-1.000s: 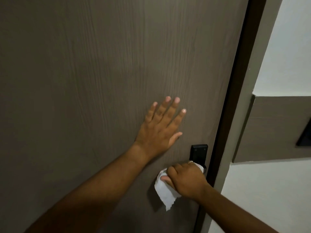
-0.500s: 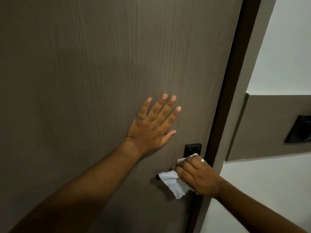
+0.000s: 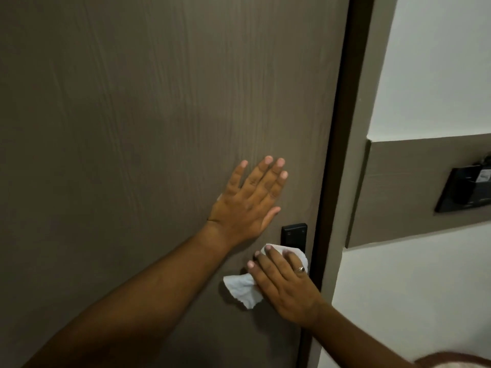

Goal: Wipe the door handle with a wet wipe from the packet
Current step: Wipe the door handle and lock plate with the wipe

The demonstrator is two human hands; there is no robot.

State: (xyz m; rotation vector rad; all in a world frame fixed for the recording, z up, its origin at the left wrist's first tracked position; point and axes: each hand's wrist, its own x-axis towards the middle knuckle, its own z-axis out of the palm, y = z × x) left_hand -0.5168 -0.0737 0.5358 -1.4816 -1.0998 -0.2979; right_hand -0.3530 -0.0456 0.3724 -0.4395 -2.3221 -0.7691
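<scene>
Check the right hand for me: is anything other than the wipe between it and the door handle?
Nothing visible. The right hand presses the wet wipe against the door just below the black lock plate; the handle itself is hidden under hand and wipe. The left hand rests flat higher up.

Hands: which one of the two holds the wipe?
The right hand, lower and wearing a ring, presses the white wipe; the left hand lies flat and bare on the door.

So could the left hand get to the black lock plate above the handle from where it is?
Probably yes. The left hand lies flat and open on the door, its thumb just up and left of the black lock plate. Nothing lies between them; the right hand and wet wipe sit lower.
</scene>
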